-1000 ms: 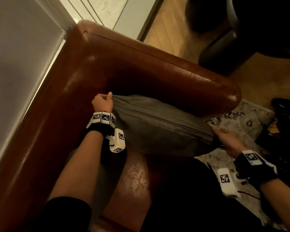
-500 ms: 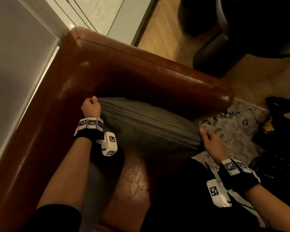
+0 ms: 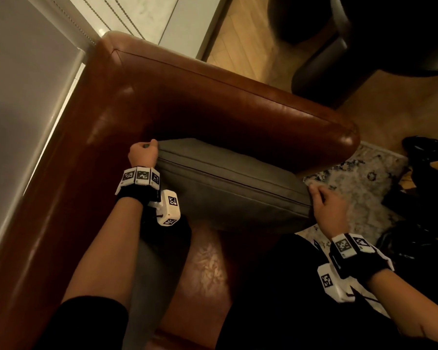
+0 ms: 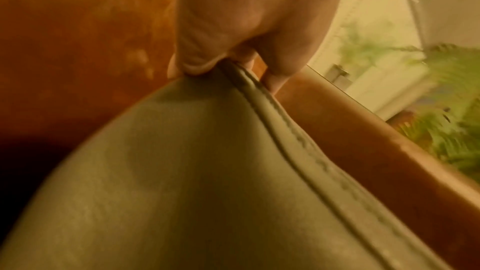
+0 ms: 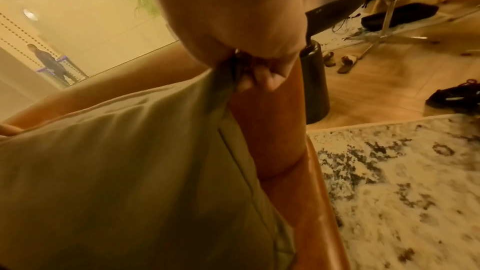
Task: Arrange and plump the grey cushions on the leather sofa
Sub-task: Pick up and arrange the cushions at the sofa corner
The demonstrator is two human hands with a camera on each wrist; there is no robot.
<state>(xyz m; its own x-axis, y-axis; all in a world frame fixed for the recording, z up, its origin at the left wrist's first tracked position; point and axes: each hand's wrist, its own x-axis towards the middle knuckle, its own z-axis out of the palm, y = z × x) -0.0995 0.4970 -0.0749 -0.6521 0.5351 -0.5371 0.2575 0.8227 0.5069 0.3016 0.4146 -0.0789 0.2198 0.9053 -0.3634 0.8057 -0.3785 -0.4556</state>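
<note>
Grey cushion (image 3: pixel 228 188) standing on edge on the sofa seat (image 3: pixel 208 261), lying along the inner side of the armrest (image 3: pixel 238 102), one end tucked toward the corner where armrest meets backrest, other end reaching the seat's front edge. Held at both upper corners: left hand (image 3: pixel 143 155) clenched round the corner nearest the backrest, cloth and piped seam bunched between thumb and curled fingers (image 4: pixel 197 56) in the left wrist view; right hand (image 3: pixel 326 205) pinching the opposite corner at the front edge, fabric gathered in its fingertips (image 5: pixel 262 79).

Judged from this: placement of this cushion nearly done, already upright and close against the armrest, seam running straight along the top. Left to do, probably: letting go, then a pat or squeeze on the sides to fill out the middle, which looks rather flat. Second strip of grey (image 3: pixel 147 279) visible under the left forearm, by the backrest; likely another cushion, too dark to tell, possibly not yet dealt with. Patterned rug (image 3: pixel 359 183) on the floor beyond the front edge.
</note>
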